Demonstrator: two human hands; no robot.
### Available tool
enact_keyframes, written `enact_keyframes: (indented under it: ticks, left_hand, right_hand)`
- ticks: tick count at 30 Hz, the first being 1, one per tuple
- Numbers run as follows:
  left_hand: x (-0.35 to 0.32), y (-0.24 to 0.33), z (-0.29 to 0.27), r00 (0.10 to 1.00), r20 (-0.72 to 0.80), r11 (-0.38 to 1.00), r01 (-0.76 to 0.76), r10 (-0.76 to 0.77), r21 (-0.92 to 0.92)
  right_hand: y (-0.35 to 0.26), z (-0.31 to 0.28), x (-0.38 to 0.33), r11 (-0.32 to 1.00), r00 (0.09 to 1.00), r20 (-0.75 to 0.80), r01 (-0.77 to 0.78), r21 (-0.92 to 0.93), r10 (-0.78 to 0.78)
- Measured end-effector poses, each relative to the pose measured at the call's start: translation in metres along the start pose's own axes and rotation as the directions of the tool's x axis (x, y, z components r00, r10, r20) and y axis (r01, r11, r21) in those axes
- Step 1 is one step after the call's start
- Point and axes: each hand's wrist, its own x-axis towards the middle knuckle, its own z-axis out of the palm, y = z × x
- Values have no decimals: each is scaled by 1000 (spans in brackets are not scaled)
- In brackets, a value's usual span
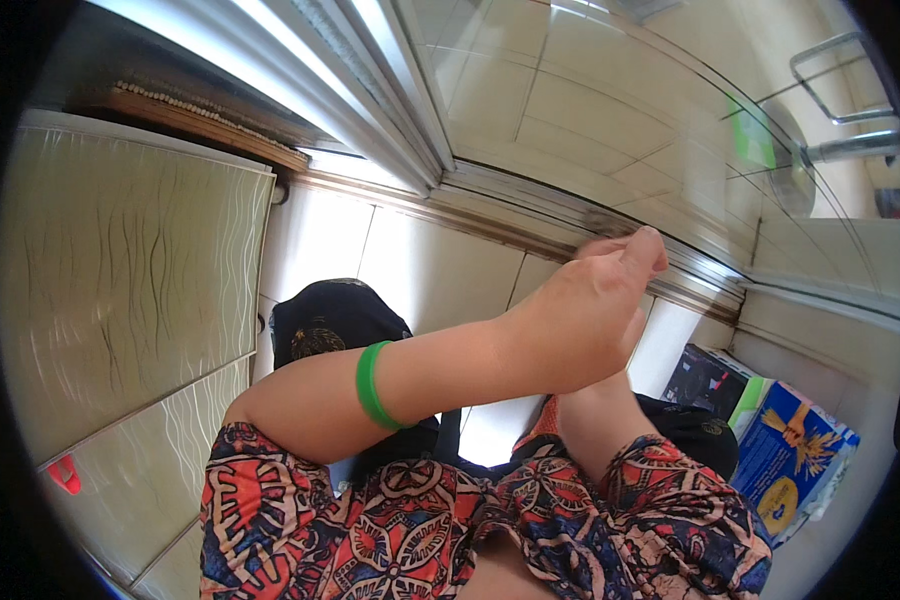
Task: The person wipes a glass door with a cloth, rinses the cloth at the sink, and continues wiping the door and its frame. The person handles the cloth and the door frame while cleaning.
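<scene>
My left hand (610, 310) reaches across to the right, its fingers curled and pressed together near the lower rail of a glass sliding door (590, 110). Around my left forearm sits a green band (372, 385). My right forearm (602, 425) rises from the lower right and passes behind the left hand. Most of my right hand is hidden there; blurred skin (598, 246) shows just beyond the left knuckles, and I cannot tell which hand it belongs to. Whatever the left fingers hold, if anything, is out of sight. Both sleeves (410, 520) carry an orange, black and cream pattern.
Bright metal door frames (370, 90) slant along the top left. A pale panelled cabinet (135, 270) with wavy lines stands at left, a small red object (65, 474) beside it. At right lean a blue box (795, 450) and a dark box (705, 378). Pale tiles (440, 255) cover the floor.
</scene>
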Motion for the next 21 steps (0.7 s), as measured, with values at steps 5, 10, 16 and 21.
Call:
enact_keyframes:
  ticks: [5,10,16,21]
  left_hand:
    - [-6,23,-4,988,65,988,139,-144,69]
    - [-10,22,-5,993,48,994,104,-105,27]
    - [-8,16,-17,991,33,990,125,-128,68]
    - [-12,20,-15,993,8,989,113,-115,92]
  right_hand:
    - [-101,-2,-108,920,950,97,258,295,-298]
    - [-148,1,-128,763,649,724,-340,551,-234]
    - [-104,-11,-27,456,146,435,379,805,-889]
    - [-76,-36,-29,634,432,504,238,736,-747]
